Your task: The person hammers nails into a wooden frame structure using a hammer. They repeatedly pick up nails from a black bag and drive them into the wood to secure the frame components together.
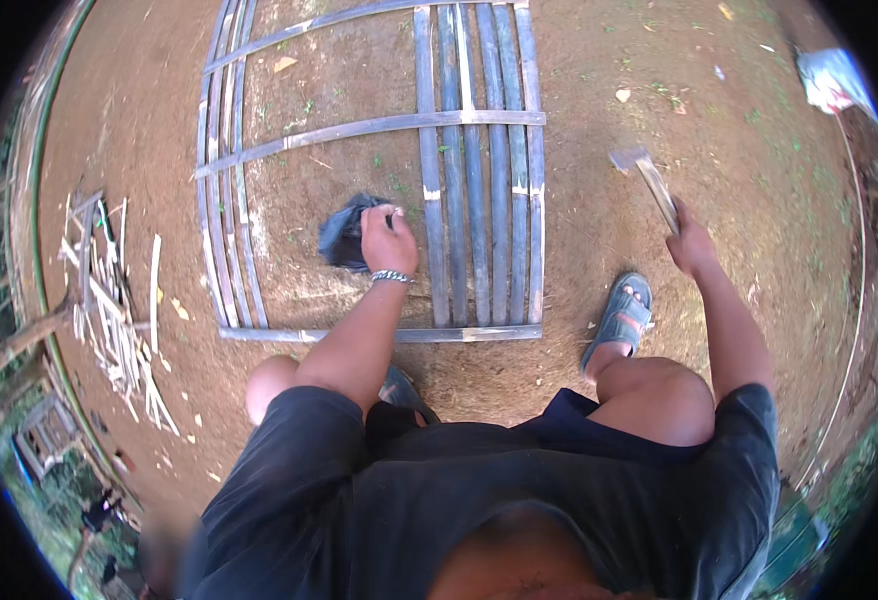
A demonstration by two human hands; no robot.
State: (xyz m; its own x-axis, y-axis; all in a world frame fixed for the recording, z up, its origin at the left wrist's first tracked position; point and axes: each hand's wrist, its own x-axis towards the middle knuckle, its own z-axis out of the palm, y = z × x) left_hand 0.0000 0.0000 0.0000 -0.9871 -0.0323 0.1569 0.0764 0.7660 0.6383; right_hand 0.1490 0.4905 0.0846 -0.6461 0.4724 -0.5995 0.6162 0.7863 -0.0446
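A hammer (658, 192) is gripped near the end of its light wooden handle by my right hand (692, 240). Its head, smeared by motion, points up and left over bare soil, to the right of the frame. My left hand (389, 243), with a chain bracelet at the wrist, is closed at a crumpled black plastic bag (343, 236). Dark plastic shows between its curled fingers; whatever the bag contains is hidden. Around the bag lies a flat frame of dark bamboo slats (474, 220), with several slats side by side on its right and thinner ones on its left.
Cross slats (359, 130) span the frame, and a bottom slat (379, 335) lies just before my legs. To the left is a heap of split bamboo offcuts (119, 320). My sandalled right foot (620, 315) stands right of the frame. A pale sack (839, 82) sits far right.
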